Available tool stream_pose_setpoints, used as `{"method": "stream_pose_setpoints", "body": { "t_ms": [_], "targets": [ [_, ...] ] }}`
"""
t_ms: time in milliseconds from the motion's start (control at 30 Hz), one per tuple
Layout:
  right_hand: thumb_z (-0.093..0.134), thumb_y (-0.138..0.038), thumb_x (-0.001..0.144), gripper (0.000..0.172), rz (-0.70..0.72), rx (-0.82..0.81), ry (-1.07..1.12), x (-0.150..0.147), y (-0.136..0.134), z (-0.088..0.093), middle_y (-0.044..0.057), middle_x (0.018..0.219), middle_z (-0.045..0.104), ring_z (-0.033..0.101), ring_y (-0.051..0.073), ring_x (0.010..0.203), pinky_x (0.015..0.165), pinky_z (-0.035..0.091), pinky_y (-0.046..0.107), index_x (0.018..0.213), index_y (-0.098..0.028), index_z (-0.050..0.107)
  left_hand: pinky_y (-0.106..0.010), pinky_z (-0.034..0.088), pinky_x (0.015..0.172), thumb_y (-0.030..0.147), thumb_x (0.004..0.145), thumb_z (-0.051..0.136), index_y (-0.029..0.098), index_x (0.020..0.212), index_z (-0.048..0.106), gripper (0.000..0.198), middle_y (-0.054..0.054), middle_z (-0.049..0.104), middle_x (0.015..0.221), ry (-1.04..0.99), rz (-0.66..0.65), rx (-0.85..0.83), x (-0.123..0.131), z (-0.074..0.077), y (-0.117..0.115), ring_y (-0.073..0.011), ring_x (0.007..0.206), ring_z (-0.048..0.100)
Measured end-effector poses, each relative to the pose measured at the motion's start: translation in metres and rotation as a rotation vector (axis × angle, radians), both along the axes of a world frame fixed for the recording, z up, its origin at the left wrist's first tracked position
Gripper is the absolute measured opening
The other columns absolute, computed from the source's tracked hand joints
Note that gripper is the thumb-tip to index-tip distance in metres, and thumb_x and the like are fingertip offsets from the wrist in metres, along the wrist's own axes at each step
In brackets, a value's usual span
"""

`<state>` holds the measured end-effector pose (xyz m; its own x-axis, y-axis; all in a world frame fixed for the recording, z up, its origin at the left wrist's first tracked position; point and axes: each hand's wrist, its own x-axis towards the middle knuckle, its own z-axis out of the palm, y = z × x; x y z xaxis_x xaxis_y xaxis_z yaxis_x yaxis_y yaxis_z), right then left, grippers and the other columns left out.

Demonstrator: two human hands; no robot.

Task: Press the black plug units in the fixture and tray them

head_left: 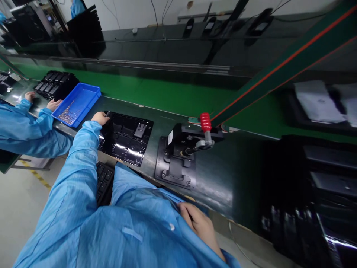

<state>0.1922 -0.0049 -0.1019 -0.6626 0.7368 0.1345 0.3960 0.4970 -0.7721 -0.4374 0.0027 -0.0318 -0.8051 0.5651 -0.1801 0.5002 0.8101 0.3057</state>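
My left hand (100, 118) reaches out to the far left corner of a shiny black plastic tray (119, 132). Its fingers are closed there at a dark piece, and I cannot make out whether that is a part or the tray's edge. One small black device (140, 130) lies in the tray's right side. Close to my body, my right hand (199, 223) is curled beside the blue smock, its fingertips partly hidden. To the right of the tray stands a black clamp fixture (177, 163) with a red lever handle (205, 122), away from both hands.
A blue bin (95, 91) of small metal parts sits left of the tray. Farther left, a co-worker's hands (54, 105) are near stacked black trays (55, 83). More black trays (331, 167) are stacked at right. Below the bench edge is another filled tray (104, 182). A green post (279, 63) slants overhead.
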Motion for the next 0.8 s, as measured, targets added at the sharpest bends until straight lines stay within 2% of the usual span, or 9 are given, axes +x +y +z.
{"method": "stream_pose_setpoints", "body": {
  "t_ms": [167, 233, 333, 467, 600, 700, 800],
  "targets": [
    [0.052, -0.059, 0.107, 0.049, -0.013, 0.014, 0.060, 0.002, 0.001, 0.012, 0.008, 0.083, 0.083, 0.080, 0.024, 0.072, 0.068, 0.067, 0.030, 0.089, -0.025, 0.082, -0.034, 0.053, 0.073, 0.044, 0.082, 0.074, 0.022, 0.072, 0.064, 0.026, -0.003, 0.062, 0.064, -0.118, 0.061, 0.190, 0.020, 0.012, -0.012, -0.0238, 0.073, 0.066],
    [0.053, -0.060, 0.107, 0.048, -0.025, -0.011, 0.069, -0.001, 0.001, 0.022, 0.008, 0.085, 0.083, 0.080, 0.024, 0.074, 0.071, 0.067, 0.031, 0.091, -0.025, 0.082, -0.031, 0.050, 0.066, 0.048, 0.083, 0.072, 0.022, 0.073, 0.062, 0.029, -0.002, 0.060, 0.062, -0.186, 0.073, 0.290, 0.035, 0.016, -0.019, -0.0204, 0.066, 0.061],
    [0.057, -0.052, 0.107, 0.039, -0.022, -0.057, 0.096, -0.011, 0.002, 0.038, 0.007, 0.086, 0.082, 0.079, 0.023, 0.077, 0.072, 0.065, 0.031, 0.092, -0.025, 0.081, -0.028, 0.048, 0.059, 0.052, 0.083, 0.070, 0.021, 0.079, 0.062, 0.032, -0.001, 0.061, 0.067, -0.311, 0.074, 0.430, 0.064, 0.021, -0.028, -0.0166, 0.061, 0.057],
    [0.058, -0.040, 0.106, 0.032, 0.091, -0.074, 0.159, -0.033, 0.009, 0.063, 0.006, 0.078, 0.078, 0.074, 0.021, 0.068, 0.065, 0.059, 0.030, 0.088, -0.023, 0.078, -0.026, 0.051, 0.059, 0.057, 0.081, 0.071, 0.020, 0.089, 0.065, 0.038, -0.003, 0.069, 0.081, -0.486, 0.046, 0.568, 0.121, 0.032, -0.041, -0.0164, 0.068, 0.063],
    [0.055, -0.034, 0.105, 0.031, 0.093, -0.129, 0.119, -0.058, 0.016, 0.083, 0.004, 0.077, 0.075, 0.071, 0.018, 0.069, 0.067, 0.054, 0.030, 0.084, -0.022, 0.073, -0.026, 0.053, 0.062, 0.052, 0.074, 0.083, 0.019, 0.091, 0.067, 0.040, -0.003, 0.071, 0.086, -0.784, 0.015, 0.728, 0.189, 0.045, -0.053, -0.0167, 0.074, 0.066],
    [0.056, -0.032, 0.103, 0.027, 0.071, -0.204, 0.126, -0.076, 0.018, 0.088, 0.003, 0.078, 0.073, 0.068, 0.017, 0.071, 0.069, 0.052, 0.030, 0.084, -0.022, 0.071, -0.024, 0.052, 0.063, 0.046, 0.073, 0.089, 0.018, 0.092, 0.070, 0.039, -0.002, 0.072, 0.085, -0.986, -0.004, 0.765, 0.235, 0.051, -0.060, -0.0147, 0.072, 0.064],
    [0.059, -0.034, 0.100, 0.020, 0.038, -0.356, 0.158, -0.092, 0.022, 0.086, 0.003, 0.079, 0.072, 0.065, 0.017, 0.070, 0.068, 0.051, 0.030, 0.089, -0.021, 0.070, -0.025, 0.053, 0.070, 0.043, 0.075, 0.092, 0.017, 0.096, 0.072, 0.038, -0.003, 0.076, 0.089, -1.097, -0.088, 0.738, 0.272, 0.051, -0.065, -0.0142, 0.074, 0.066]
  ]
}}
